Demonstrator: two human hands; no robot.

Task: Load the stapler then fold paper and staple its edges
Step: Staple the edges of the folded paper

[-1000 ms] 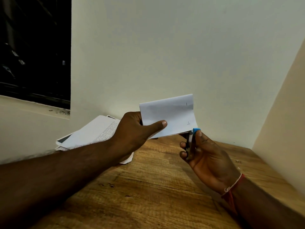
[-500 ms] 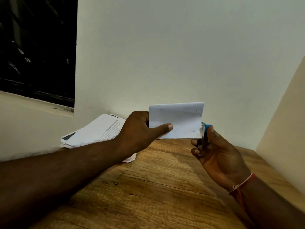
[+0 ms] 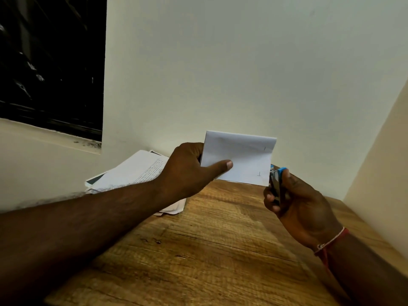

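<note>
Plainly L hand (image 3: pixel 187 171) pinches folded paper (image 3: pixel 238 157); R hand (image 3: pixel 302 206) fingers (image 3: pixel 270 198) curl round stapler (image 3: pixel 275 184), prob. touching paper's edge.

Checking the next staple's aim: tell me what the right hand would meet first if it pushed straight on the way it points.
Likely the lower right edge of the folded paper: the stapler in the right hand points up beside it. Depth is unclear; it might pass toward the wall.

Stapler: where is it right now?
In the head view, the stapler is right of centre, gripped in the right hand, beside the lower right corner of the folded paper that the left hand holds.
</note>
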